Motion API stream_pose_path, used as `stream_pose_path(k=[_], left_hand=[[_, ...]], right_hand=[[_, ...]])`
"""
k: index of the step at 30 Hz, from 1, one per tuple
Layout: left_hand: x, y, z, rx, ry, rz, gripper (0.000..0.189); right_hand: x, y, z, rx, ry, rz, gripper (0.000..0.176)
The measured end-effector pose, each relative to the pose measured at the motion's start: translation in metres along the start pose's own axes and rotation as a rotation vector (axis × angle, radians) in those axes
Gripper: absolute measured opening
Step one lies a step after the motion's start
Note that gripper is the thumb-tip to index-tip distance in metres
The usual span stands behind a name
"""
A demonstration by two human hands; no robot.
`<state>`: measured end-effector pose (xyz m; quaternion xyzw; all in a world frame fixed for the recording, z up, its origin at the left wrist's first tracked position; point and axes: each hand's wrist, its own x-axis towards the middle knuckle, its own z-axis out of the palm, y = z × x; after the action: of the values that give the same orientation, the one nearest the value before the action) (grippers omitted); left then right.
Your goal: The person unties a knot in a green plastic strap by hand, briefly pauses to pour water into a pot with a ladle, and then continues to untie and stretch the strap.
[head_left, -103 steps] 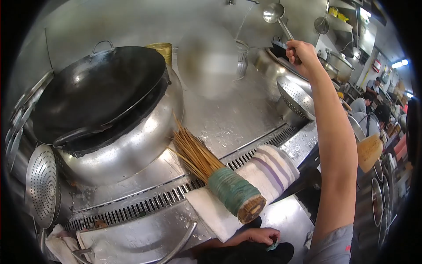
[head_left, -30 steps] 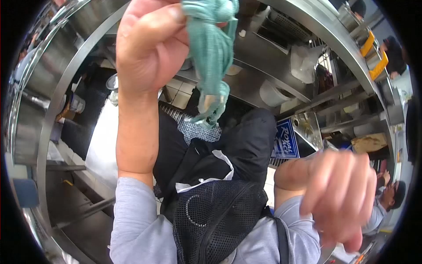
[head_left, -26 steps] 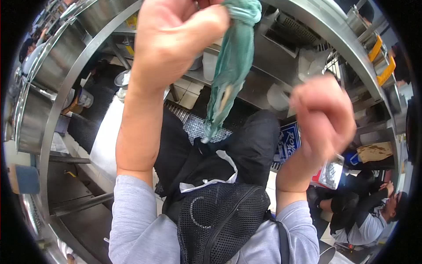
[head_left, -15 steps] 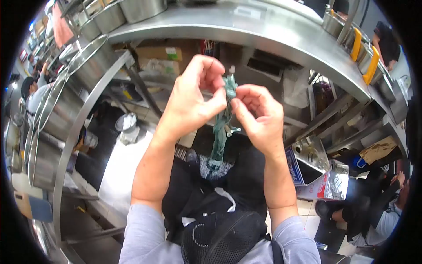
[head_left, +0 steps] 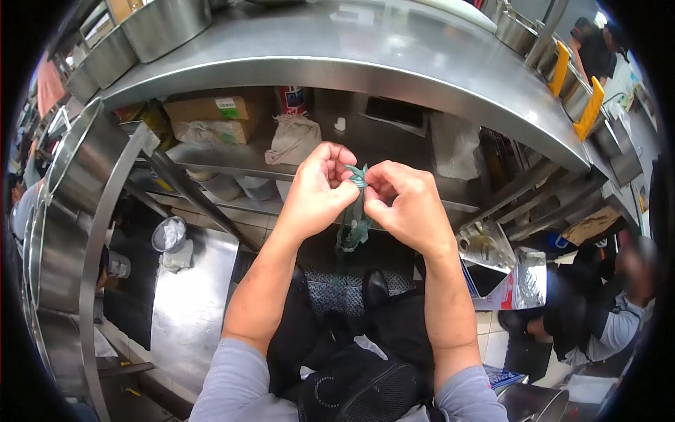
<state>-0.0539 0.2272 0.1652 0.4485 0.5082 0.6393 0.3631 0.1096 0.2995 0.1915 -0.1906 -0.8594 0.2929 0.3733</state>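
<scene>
Between my two hands hangs a crumpled, twisted length of thin green plastic (head_left: 356,226), with its bunched top end at my fingertips. My left hand (head_left: 318,184) pinches that top from the left, thumb and fingers pressed together. From the right, my right hand (head_left: 402,200) pinches the same bunched spot, its fingertips almost touching those of the left. The loose lower part dangles below both hands, above the dark floor and a grey textured patch (head_left: 337,290). Whether the top is knotted is hidden by my fingers.
A steel counter (head_left: 316,46) crosses in front, with a shelf below holding a cardboard box (head_left: 207,116) and a cloth (head_left: 294,138). Large steel pots (head_left: 67,239) line the left. A low steel surface (head_left: 190,295) stands left of my legs. A person (head_left: 612,323) sits at right.
The camera view has shifted, showing more of the shelf under the counter. My hands appear lower in the picture, both still pinching the green plastic, and less of its hanging length shows.
</scene>
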Motion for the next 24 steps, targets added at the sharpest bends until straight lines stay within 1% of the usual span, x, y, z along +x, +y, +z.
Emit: stream_pose_path(k=[1, 3, 4, 5, 7, 8, 11, 13, 15, 17, 19, 21, 23, 24], left_hand=[[0.002, -0.001, 0.004, -0.011, -0.008, -0.006, 0.031], [0.001, 0.002, 0.015, 0.457, 0.073, 0.103, 0.035], [0.002, -0.002, 0.018, 0.464, 0.047, 0.079, 0.039], [0.002, -0.004, 0.020, 0.455, 0.044, 0.076, 0.039], [0.002, -0.006, 0.024, 0.602, -0.014, 0.098, 0.039], [0.000, -0.007, 0.025, 0.597, -0.016, 0.098, 0.039], [-0.004, -0.012, 0.023, 0.571, -0.049, 0.075, 0.038], [-0.004, -0.021, 0.020, 0.535, -0.096, 0.117, 0.037], [-0.007, -0.028, 0.016, 0.550, -0.105, 0.101, 0.036], [-0.010, -0.033, 0.008, 0.439, -0.136, 0.043, 0.035], [-0.012, -0.041, -0.004, 0.406, -0.150, 0.037, 0.033], [-0.014, -0.048, -0.016, 0.316, -0.178, 0.055, 0.032], [-0.014, -0.056, -0.023, 0.301, -0.177, 0.037, 0.031], [-0.012, -0.060, -0.024, 0.201, -0.178, 0.024, 0.032]], right_hand=[[-0.004, 0.007, 0.004, -0.010, -0.001, 0.011, 0.016], [-0.014, 0.015, 0.010, -0.338, 0.053, -0.045, 0.018], [-0.020, 0.017, 0.011, -0.391, 0.048, -0.029, 0.020], [-0.024, 0.021, 0.012, -0.398, 0.044, -0.024, 0.020], [-0.034, 0.030, 0.014, -0.487, 0.037, -0.046, 0.022], [-0.037, 0.033, 0.016, -0.453, 0.067, -0.062, 0.019], [-0.041, 0.035, 0.020, -0.433, 0.064, -0.067, 0.015], [-0.044, 0.036, 0.024, -0.444, 0.031, -0.060, 0.018], [-0.045, 0.036, 0.034, -0.370, 0.093, -0.085, 0.016], [-0.047, 0.037, 0.043, -0.328, 0.108, -0.093, 0.014], [-0.046, 0.036, 0.051, -0.285, 0.119, -0.147, 0.012], [-0.045, 0.031, 0.054, -0.236, 0.127, -0.154, 0.012], [-0.043, 0.030, 0.054, -0.129, 0.093, -0.145, 0.010], [-0.043, 0.033, 0.055, -0.039, 0.070, -0.119, 0.010]])
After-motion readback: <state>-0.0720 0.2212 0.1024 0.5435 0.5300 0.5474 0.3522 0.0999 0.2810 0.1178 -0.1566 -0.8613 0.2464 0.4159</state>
